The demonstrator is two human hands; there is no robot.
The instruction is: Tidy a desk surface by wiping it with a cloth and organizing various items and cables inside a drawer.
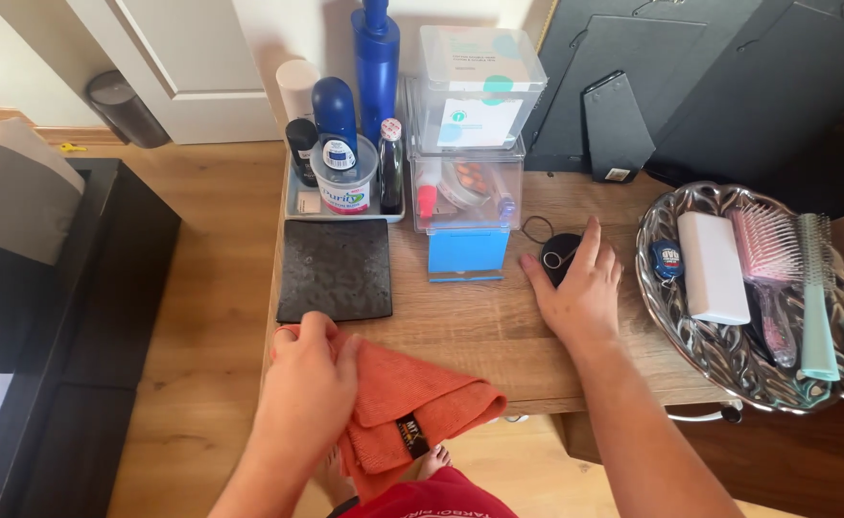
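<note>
My left hand [312, 379] clenched on orange microfibre cloth [412, 408], cloth at front edge of wooden worktop [470, 326], just below black square tile [335, 269]. My right hand [580, 288] released, flat, fingertips touching small round black item [558, 257]. Silver tray [719, 350] alongside.

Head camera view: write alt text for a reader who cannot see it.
A person's left hand presses an orange cloth onto a wooden table while the right hand rests on a small black round object. Behind stand toiletry bottles and clear plastic boxes; a silver tray at right holds brushes.
</note>
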